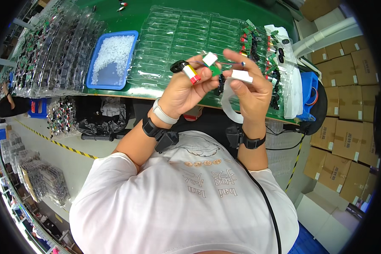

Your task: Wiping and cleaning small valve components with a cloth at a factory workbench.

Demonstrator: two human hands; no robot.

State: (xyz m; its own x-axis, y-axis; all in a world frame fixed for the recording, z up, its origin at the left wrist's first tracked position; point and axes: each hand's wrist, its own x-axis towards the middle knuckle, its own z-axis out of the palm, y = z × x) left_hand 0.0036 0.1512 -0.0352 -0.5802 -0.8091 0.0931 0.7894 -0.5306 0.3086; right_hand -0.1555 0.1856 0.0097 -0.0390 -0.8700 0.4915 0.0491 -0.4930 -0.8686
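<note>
My left hand (185,91) is closed on a small green circuit board (216,70). Wired to the board are a red, yellow and white battery cell (191,73) and a black oval part (178,66). A white square pad (210,59) sits at the board's upper end. Thin wires run right to a small dark round piece (242,64) beside my right fingers. My right hand (256,91) pinches a white rectangular pad (242,76) between thumb and fingers. From that hand hangs a white ring (230,103), which looks like a roll of tape.
Clear plastic trays (178,38) cover the green table (122,15). A blue tray (89,76) of small white pieces stands left, beside stacked trays (51,55) of parts. Wired boards (250,42) lie at right, near a blue bin (309,91). Cardboard boxes (347,135) are stacked far right.
</note>
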